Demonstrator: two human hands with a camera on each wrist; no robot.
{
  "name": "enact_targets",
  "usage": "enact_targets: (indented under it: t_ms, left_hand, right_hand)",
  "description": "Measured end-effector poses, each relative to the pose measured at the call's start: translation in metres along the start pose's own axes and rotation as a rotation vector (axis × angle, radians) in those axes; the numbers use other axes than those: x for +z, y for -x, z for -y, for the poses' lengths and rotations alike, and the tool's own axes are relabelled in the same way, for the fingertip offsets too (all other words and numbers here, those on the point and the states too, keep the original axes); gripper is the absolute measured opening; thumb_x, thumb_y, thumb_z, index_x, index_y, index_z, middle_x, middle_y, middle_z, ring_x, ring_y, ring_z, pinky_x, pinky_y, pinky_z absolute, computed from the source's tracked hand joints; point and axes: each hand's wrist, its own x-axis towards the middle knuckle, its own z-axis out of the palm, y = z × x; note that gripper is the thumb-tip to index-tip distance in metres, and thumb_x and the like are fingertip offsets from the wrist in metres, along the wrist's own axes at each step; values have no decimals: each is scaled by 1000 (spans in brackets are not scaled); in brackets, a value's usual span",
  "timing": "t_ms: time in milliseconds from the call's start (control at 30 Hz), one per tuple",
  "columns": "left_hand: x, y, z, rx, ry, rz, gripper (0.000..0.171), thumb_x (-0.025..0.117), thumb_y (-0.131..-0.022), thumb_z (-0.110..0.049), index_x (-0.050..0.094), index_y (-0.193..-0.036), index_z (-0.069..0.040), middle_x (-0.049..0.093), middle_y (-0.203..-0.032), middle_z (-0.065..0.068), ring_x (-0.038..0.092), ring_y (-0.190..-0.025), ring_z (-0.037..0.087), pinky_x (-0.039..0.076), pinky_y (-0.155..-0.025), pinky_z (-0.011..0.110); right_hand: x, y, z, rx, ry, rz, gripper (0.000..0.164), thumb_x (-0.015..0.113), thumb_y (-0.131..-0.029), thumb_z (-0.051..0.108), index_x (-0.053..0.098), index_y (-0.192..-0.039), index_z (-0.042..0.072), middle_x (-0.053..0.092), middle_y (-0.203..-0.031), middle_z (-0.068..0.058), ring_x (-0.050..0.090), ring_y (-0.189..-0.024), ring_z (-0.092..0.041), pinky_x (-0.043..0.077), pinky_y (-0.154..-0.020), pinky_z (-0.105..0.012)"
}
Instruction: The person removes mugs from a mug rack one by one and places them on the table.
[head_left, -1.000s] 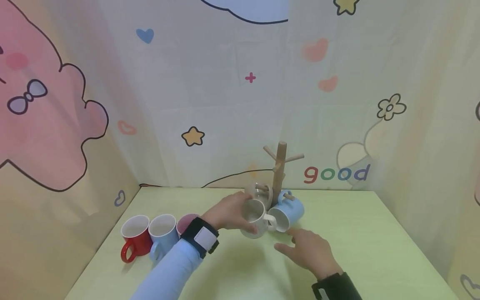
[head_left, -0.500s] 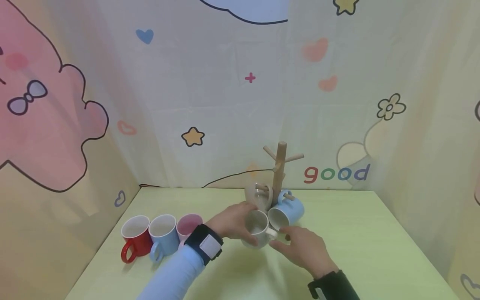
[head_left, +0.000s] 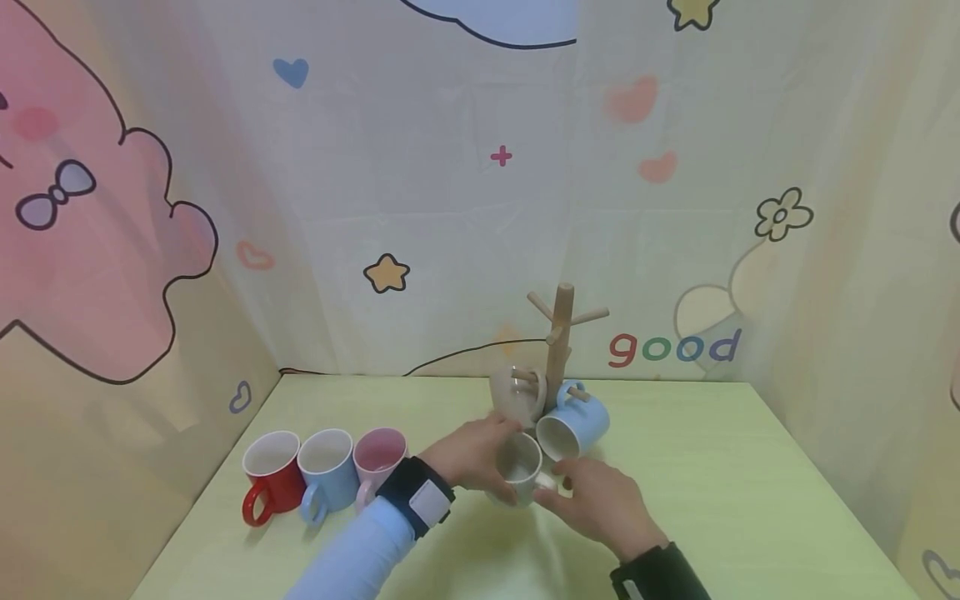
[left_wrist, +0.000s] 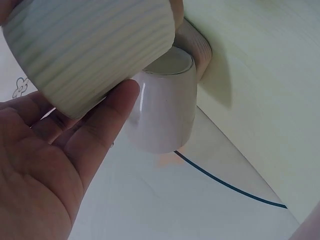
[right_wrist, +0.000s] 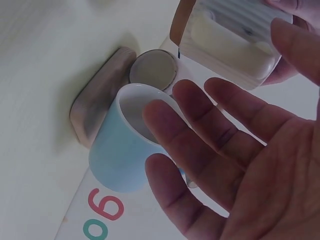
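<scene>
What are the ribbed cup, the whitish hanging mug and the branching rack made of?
Ribbed cup: probably ceramic, satin finish; its ridges shade softly.
Whitish mug: likely glossy glazed ceramic, given the bright streak on its side.
Rack: apparently matt wood, being light brown and without shine.

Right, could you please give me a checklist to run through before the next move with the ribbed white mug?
1. Left hand grips the ribbed white mug: ok.
2. Right hand grips that mug's handle: not ok; its fingers are extended.
3. Upper pegs of the wooden rack free: ok.
4. Blue mug hanging from a lower peg: ok.
5. Gap to the hanging white mug: cannot tell; they overlap in view.
</scene>
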Motion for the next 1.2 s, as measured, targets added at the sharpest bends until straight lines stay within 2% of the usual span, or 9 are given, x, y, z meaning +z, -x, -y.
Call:
enact_targets:
  t_ms: [333,500,700,1000,1200]
  left_hand:
    - [5,0,-1,16,-46,21,77,96,-60,-28,58,-126,-15,57,-116,-1,57,-98,13,50,-84,29]
    - [7,1,-2,12,-52,32,80,95,-60,-29,57,-129,-13,56,-118,-1,57,-98,14,50,-84,29]
    - [12,1,-1,8,-71,39,84,95,-61,-29,56,-133,-13,56,-121,0,57,-100,13,49,-86,28]
    - [14,1,-3,-2,-77,57,81,95,-61,-26,57,-131,-13,57,-118,0,57,-98,14,49,-84,28]
    - [13,1,-5,2,-76,62,79,94,-61,-23,57,-130,-12,57,-118,0,57,-98,13,49,-83,27]
  right_hand:
    - [7,1,-1,-59,-4,-2,22,76,-84,40,69,-91,21,65,-82,3,62,-76,-17,50,-61,-40]
    - [11,0,-1,-75,-43,22,14,75,-85,35,68,-85,22,63,-78,8,57,-72,-12,47,-59,-37]
    - [14,1,-2,-99,-87,36,16,73,-87,32,67,-79,19,58,-72,9,50,-65,-11,42,-55,-33]
    - [15,1,-3,-84,-138,93,16,70,-89,29,68,-79,17,54,-67,6,47,-62,-14,40,-54,-33]
    - [16,1,-2,-110,-209,107,17,69,-90,25,67,-76,14,52,-64,6,47,-60,-14,39,-54,-32]
